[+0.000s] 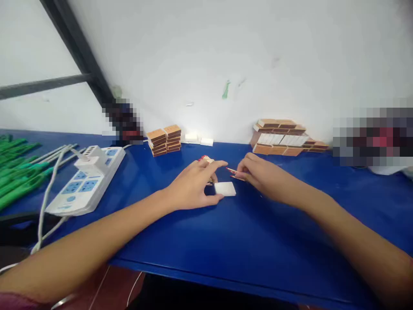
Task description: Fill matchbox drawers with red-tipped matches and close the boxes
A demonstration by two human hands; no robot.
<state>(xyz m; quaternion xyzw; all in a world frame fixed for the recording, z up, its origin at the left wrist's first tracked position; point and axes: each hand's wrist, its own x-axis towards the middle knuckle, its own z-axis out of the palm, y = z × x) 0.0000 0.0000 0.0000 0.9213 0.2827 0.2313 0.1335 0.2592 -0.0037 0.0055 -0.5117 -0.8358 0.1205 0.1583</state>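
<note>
Using the small white box in the middle as the clock's centre, way out at 9 there's a heap of green plastic pieces [27, 187], with some thin pale rods [53, 154] next to them. Also around 9 but closer in is a white power strip [80, 186], angled on the blue counter [258, 249], with a chunky white adapter [97, 162] plugged in and a white cable [47, 191] looping down past its near end.

Around 10, two side-by-side stacks of brown matchboxes [164, 141] sit near the wall. The left hand [195, 183] comes in at about 9, index and thumb spread wide, thumb at the box's near left corner; can't tell if its curled fingers are gripping anything. Red-headed matches [206, 159] poke out past it, at 11. Further out, also near 11, two little white pieces [199, 139] sit by the wall.

The small white box [225, 188] itself lies flat on the counter, right of that thumb. Between 2 and 3, the right hand [253, 172] is pinched narrow on a couple of matchsticks [238, 177], red tips pointing left. Beyond, at 2, there's a bigger matchbox pile [279, 138], white boxes in its middle row.
</note>
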